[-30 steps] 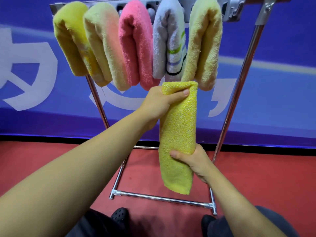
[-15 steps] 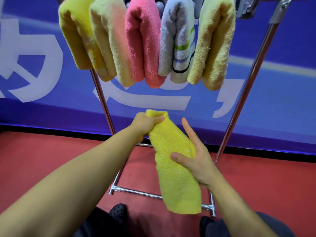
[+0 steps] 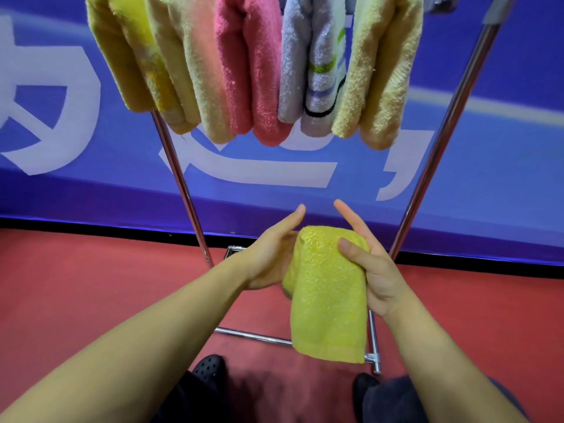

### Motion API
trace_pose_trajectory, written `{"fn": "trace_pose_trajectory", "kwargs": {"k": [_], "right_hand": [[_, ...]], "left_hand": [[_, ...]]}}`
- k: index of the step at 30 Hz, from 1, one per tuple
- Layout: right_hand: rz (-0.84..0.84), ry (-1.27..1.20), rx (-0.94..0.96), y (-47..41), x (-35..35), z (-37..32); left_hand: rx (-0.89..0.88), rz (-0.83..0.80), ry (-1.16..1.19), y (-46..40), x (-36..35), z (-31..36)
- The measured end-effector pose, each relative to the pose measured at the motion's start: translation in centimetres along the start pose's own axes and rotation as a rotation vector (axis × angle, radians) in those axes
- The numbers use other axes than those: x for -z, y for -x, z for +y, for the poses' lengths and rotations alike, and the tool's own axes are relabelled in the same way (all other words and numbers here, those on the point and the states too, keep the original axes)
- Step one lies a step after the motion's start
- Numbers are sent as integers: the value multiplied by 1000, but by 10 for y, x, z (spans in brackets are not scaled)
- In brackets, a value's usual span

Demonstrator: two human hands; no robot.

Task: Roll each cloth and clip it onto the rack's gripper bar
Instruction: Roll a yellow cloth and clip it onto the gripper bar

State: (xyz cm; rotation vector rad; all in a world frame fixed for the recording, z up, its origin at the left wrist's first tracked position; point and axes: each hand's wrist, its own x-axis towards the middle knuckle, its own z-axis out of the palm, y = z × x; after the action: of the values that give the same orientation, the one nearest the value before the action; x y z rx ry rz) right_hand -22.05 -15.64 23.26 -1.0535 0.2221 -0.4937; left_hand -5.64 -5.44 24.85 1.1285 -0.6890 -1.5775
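A yellow cloth (image 3: 328, 288) hangs folded between my two hands, low in front of the rack. My left hand (image 3: 270, 259) presses its flat palm against the cloth's left side, fingers straight. My right hand (image 3: 374, 270) pinches the cloth's top right, thumb on the front and fingers stretched out behind it. Above, several rolled cloths hang side by side from the rack's top: a yellow one (image 3: 122, 56), a pink one (image 3: 250, 71), a white striped one (image 3: 314, 62) and a pale yellow one (image 3: 378, 71). The gripper bar is almost wholly cut off by the frame's top edge.
The rack's chrome posts (image 3: 183, 184) slope down to a base bar (image 3: 253, 337) on the red floor (image 3: 76, 285). A blue banner with white characters (image 3: 488, 148) stands behind. My dark shoes (image 3: 210, 367) are near the base bar.
Both hands have come down and closer to me with the yellow cloth. My left hand has let go of the top end and now lies flat against the cloth's side.
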Motion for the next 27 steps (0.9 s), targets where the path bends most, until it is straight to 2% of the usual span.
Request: {"fn": "trace_pose_trajectory", "kwargs": {"k": [8, 11, 14, 19, 23, 25, 27], "right_hand": [[67, 51, -3, -3, 1, 6], [101, 58, 17, -4, -1, 6], [136, 86, 43, -5, 2, 6], [153, 215, 66, -4, 4, 5], [151, 200, 64, -8, 9, 9], [190, 163, 60, -11, 11, 12], [293, 274, 60, -15, 17, 15]], "left_hand": [[-127, 77, 40, -1, -12, -30], [-170, 127, -11, -2, -16, -39], [-183, 197, -88, -5, -22, -45], [-183, 261, -66, -7, -25, -46], [-166, 298, -52, -9, -20, -48], [-158, 323, -80, -9, -17, -47], [-157, 369, -116, -8, -10, -44]]}}
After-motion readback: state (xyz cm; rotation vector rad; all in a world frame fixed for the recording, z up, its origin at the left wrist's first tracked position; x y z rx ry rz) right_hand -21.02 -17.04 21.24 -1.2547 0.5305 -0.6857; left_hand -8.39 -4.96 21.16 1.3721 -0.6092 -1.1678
